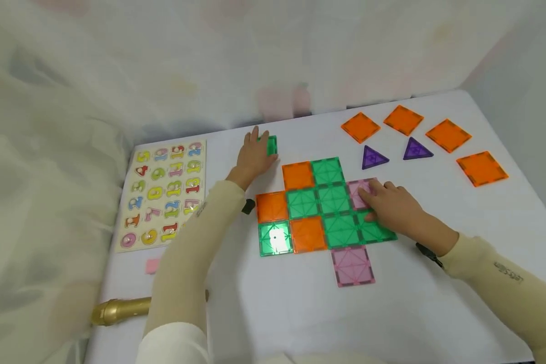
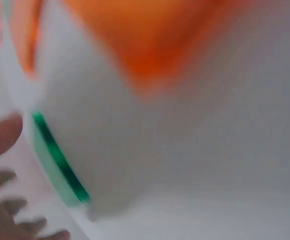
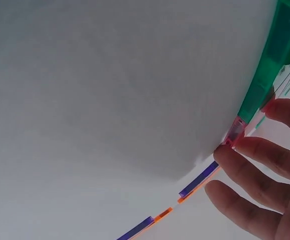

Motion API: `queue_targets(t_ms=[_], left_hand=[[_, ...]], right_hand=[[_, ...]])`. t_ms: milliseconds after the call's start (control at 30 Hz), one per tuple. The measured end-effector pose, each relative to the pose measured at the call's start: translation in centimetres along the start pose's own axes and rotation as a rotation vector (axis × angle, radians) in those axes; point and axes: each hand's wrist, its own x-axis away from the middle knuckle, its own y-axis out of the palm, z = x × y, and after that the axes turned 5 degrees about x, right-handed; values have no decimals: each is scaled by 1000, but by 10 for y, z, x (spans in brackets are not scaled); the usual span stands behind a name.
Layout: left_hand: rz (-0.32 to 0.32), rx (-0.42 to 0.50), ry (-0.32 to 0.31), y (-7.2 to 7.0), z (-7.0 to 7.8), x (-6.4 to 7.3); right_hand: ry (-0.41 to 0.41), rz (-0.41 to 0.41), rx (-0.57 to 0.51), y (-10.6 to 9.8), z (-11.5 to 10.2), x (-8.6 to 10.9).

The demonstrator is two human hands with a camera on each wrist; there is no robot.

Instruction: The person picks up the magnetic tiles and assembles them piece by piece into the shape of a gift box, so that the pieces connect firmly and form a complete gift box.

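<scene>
From my head feed, I have a flat mosaic of square tiles on the white worktop (image 1: 277,298), and I read the clock from its middle, with twelve pointing away from me.

Toward eleven o'clock my left hand (image 1: 253,155) has its fingers extended and spread beside a lone green tile (image 1: 272,145), partly over it. In the left wrist view the thumb stands off the tile's edge; I cannot tell whether any finger touches it.

At about two o'clock on the mosaic my right hand (image 1: 393,203) rests its loosely bent fingers on a pink tile (image 1: 353,194), pressing rather than gripping. The right wrist view shows a fingertip against the pink edge. That tile joins a green neighbour on its left.

The mosaic mixes green squares (image 1: 333,198) with three orange squares (image 1: 308,234), and a lower pink tile (image 1: 352,266) juts out at five o'clock, joined along its top edge.

Four loose orange tiles (image 1: 403,120) arc from one toward three o'clock, with two purple triangles (image 1: 417,149) inside the arc. Out at nine lies a number board (image 1: 159,197), partly behind my left sleeve (image 1: 182,263). At eight I see a gold cylindrical object (image 1: 123,309), also partly hidden by that sleeve.
</scene>
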Motion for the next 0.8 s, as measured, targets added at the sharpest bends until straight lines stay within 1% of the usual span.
queue_targets(t_ms=[33,67,100,133,167,200,267,300,367,467,500,567,633,667,733,800], left_hand=[[-36,-21,3,-1,-8,-12],[-70,-23,6,-1,-14,-22],[-103,-38,12,-1,-20,-29],[-127,-58,11,-1,-24,-33],[-142,-73,3,0,-26,-34],[-144,-97,-1,0,-28,-32],[-125,-152,-14,1,-29,-22],[-117,-188,-18,0,-29,-13],[-107,-236,-40,0,-35,17],[-114,-271,-77,2,-46,72],[-125,-282,-85,5,-49,91],[-124,-314,-76,13,-51,127],[-117,-364,-42,23,-45,159],[-105,-393,-13,28,-40,175],[-62,-434,67,41,-25,206],[-17,-465,152,54,-11,233]], right_hand=[[3,-2,-6,0,0,2],[3,-3,-11,1,0,3],[2,-6,-17,1,0,4],[0,-6,-20,1,0,4],[-2,-5,-21,1,0,5],[-2,-5,-20,1,0,4],[-1,3,-7,-1,1,3],[2,5,2,-2,2,3],[-4,10,8,-2,1,0],[-3,7,5,-3,1,-1],[-3,3,-2,-3,1,-1],[-8,6,-11,-2,2,1],[-11,13,-20,-3,4,3],[-14,18,-24,-3,4,4],[-26,34,-25,-2,5,4],[-27,43,-29,-2,5,3]])
